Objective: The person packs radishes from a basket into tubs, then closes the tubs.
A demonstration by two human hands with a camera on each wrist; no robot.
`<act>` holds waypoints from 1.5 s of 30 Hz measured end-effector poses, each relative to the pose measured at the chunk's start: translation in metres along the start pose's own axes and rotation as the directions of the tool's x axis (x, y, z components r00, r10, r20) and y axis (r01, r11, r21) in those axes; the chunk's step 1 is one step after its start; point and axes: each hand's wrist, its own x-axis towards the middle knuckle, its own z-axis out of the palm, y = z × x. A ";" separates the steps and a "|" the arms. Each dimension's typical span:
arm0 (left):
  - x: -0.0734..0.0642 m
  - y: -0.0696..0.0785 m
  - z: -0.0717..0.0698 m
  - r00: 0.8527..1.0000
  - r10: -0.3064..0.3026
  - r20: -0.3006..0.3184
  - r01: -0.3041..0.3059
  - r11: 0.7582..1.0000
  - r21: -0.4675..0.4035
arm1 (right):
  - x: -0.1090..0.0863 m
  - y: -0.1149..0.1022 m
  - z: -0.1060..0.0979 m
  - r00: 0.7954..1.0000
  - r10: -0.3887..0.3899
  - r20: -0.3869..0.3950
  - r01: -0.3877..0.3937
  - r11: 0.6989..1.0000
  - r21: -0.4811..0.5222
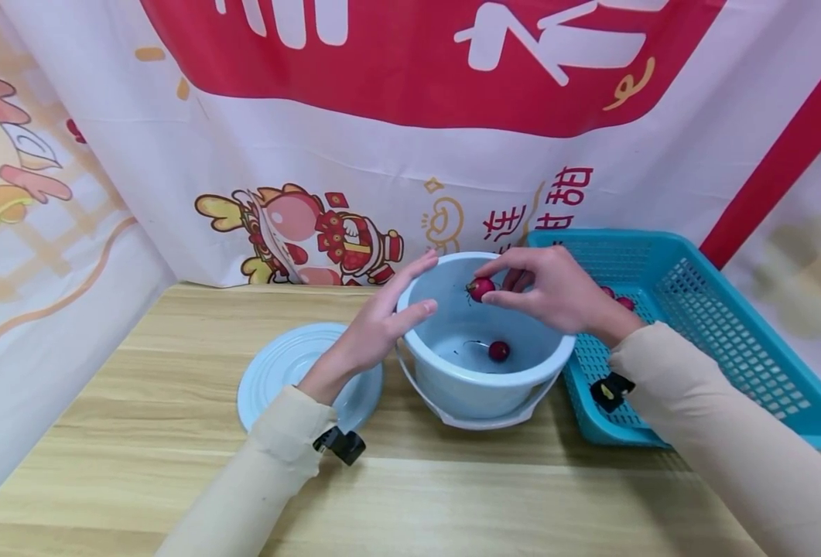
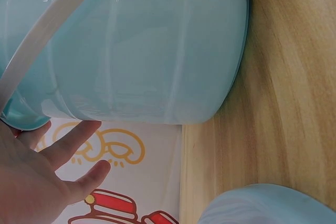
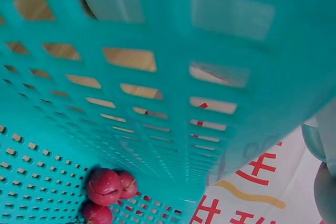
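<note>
My right hand [image 1: 545,288] pinches a small red radish [image 1: 481,289], with a short stem and thin roots, between fingertips and thumb over the mouth of a pale blue bucket [image 1: 476,398]. Inside, a second radish [image 1: 498,351] lies on the bottom among a few dark bits. My left hand [image 1: 377,325] holds the bucket's left rim, thumb over the edge and fingers outside. In the left wrist view these fingers [image 2: 73,142] lie along the outer wall, spread. Some radishes [image 3: 105,186] rest together in the corner of a teal basket [image 3: 47,177].
A round pale blue lid [image 1: 264,379] lies on the wooden table [image 1: 138,433] left of the bucket, partly under my left forearm. The basket stands right beside the bucket, below my right forearm. A printed cloth [image 1: 354,131] hangs behind the table.
</note>
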 end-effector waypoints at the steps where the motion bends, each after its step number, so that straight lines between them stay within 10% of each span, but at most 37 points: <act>1: 0.000 0.000 0.000 1.000 -0.002 0.000 0.002 1.000 -0.001 | 0.000 0.000 0.000 1.000 0.000 0.000 0.000 1.000 -0.002; 45: 0.000 0.001 0.000 1.000 0.001 0.007 -0.001 1.000 -0.021 | 0.002 -0.002 0.000 0.999 0.020 0.032 -0.019 1.000 -0.016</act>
